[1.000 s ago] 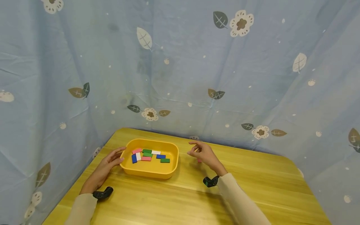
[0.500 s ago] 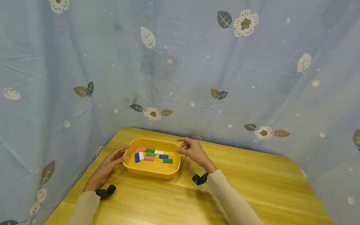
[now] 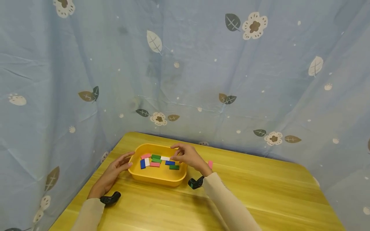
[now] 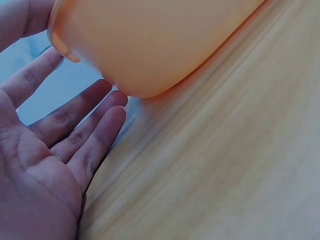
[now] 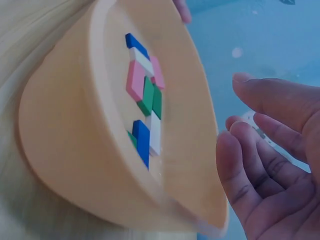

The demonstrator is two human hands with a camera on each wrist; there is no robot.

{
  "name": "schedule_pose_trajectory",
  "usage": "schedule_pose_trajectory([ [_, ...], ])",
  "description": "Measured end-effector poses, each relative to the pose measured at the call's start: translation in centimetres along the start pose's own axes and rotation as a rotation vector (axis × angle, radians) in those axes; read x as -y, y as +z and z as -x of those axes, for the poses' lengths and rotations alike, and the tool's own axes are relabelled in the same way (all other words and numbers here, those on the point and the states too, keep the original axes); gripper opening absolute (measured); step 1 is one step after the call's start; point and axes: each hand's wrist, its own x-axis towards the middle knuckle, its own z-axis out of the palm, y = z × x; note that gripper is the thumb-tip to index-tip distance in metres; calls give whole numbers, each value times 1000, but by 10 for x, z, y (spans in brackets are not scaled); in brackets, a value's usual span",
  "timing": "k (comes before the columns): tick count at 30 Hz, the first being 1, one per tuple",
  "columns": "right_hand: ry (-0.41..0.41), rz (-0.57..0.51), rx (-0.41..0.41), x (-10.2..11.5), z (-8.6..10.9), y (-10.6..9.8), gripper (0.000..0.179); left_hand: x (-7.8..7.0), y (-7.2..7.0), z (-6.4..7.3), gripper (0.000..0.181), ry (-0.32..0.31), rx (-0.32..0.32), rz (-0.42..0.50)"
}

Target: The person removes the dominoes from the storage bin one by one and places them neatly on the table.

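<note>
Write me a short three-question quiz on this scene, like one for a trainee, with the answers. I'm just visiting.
1. Multiple choice: which colour is missing among the blocks inside the yellow tray?
A) blue
B) black
C) white

2. True or false: every block in view is inside the tray.

3. Fill in: in the head view, the ___ hand is at the tray's left end.

Key:
1. B
2. False: one pink block lies on the table.
3. Left: the left hand.

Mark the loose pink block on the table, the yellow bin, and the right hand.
Loose pink block (image 3: 210, 164): head view, middle of its visible face.
Yellow bin (image 3: 156, 180): head view, outer front wall.
Right hand (image 3: 189, 157): head view, back of the hand.
</note>
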Motion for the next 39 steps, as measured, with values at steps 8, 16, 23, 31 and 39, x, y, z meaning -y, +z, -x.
schedule_pose_trajectory([
  [8,59,-27,21,3,-13,12,49,0,-1,0,53,1,9,-7],
  [16,201,-78,2,1,-31,16,49,-2,0,1,52,-24,-36,10],
  [23,270,-45,-19,-1,-44,21,39,0,1,1,53,-17,-24,3],
  [31,223,138,40,-4,-45,28,41,2,1,0,54,3,-2,6],
  [39,242,264,98,-7,-46,33,39,1,-1,3,55,7,0,3],
])
